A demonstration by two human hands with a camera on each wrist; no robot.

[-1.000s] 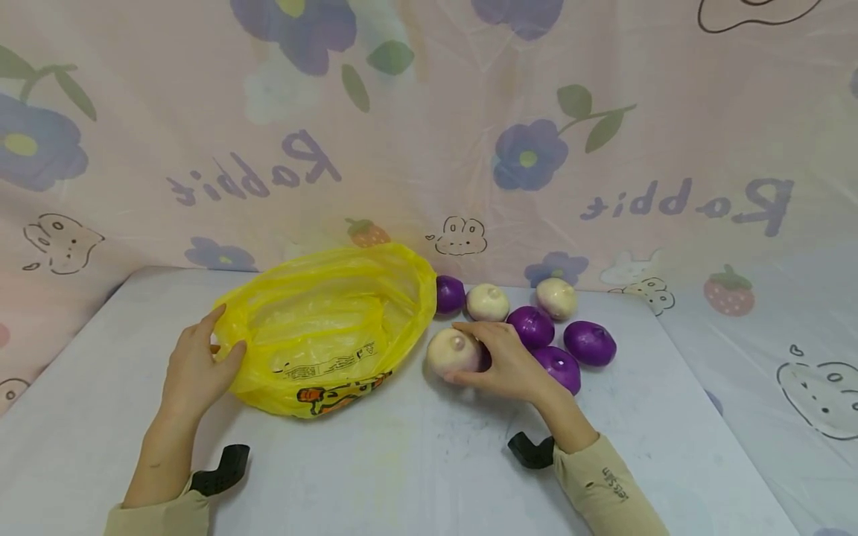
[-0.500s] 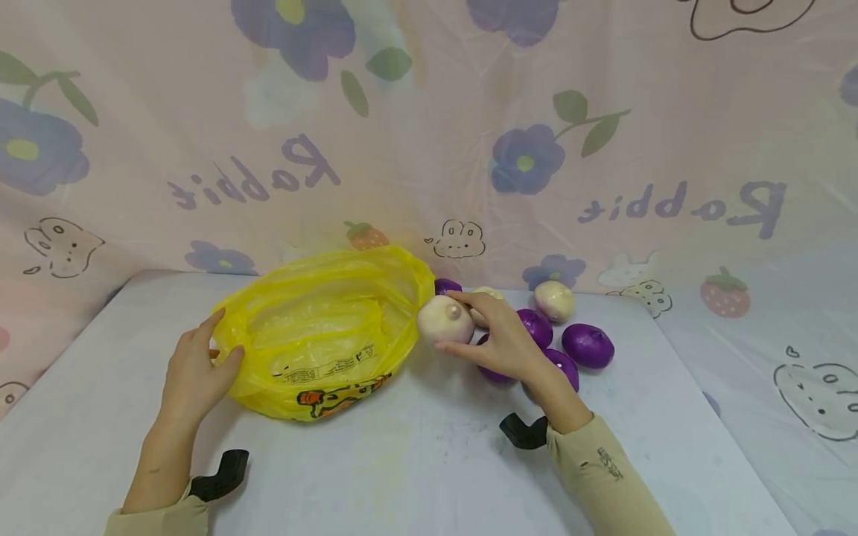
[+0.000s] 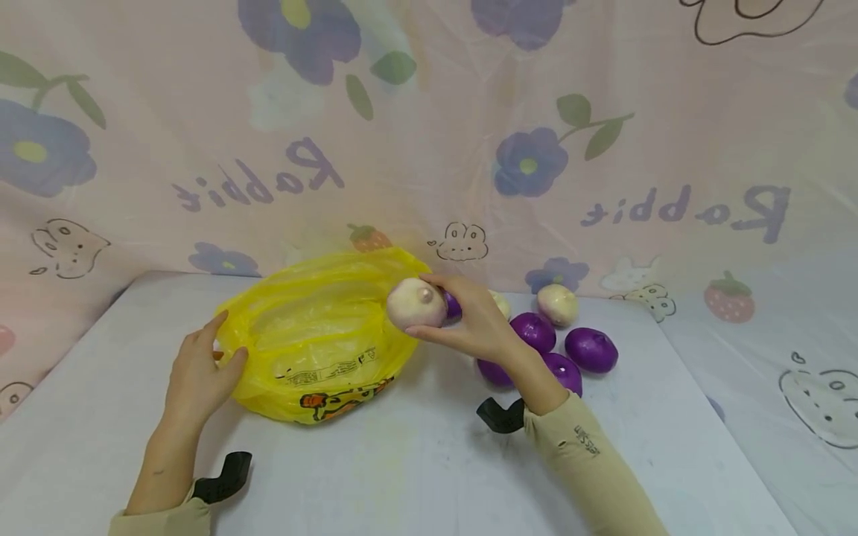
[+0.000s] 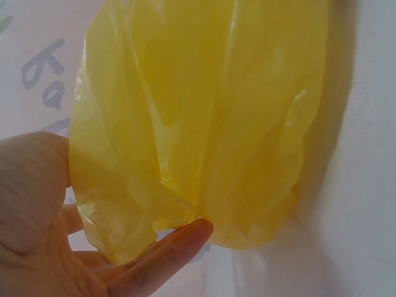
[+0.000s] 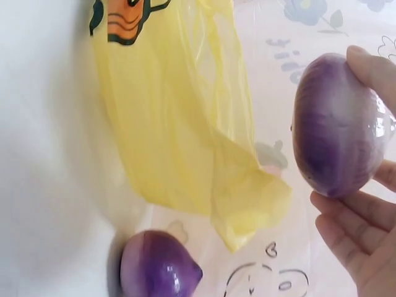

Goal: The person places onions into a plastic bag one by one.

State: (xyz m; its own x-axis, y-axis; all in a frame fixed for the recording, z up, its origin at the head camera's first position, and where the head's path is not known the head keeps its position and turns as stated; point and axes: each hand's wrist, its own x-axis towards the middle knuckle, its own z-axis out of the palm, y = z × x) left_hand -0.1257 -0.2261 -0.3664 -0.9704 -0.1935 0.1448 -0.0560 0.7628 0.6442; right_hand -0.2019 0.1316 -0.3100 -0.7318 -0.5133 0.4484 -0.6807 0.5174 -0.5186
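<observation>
Plainly, the right hand [image 3: 472, 316] had its grip closed round a pale onion [image 3: 412, 305], holding it above the desk [image 3: 375, 476] at the right end of the yellow bag [image 3: 315, 320]. The left hand [image 3: 204, 376], nearer the desk's left edge, held the bag's other end between thumb and fingers. The head view gave the held onion as cream-white with a blunt knob; only the right wrist view revealed its streaked purple flank, and there it stood apart from the bag. Small printed text on the bag showed in the head view, while the left wrist view offered just plain film, thin, translucent and sharply creased. Toward the desk's far right corner lay several purple onions [image 3: 591, 350] and other pale onions [image 3: 558, 305], squat, rounded and glossy. Behind the far edge hung a wrinkled sheet [image 3: 429, 171] printed with flowers, rabbits and strawberries
</observation>
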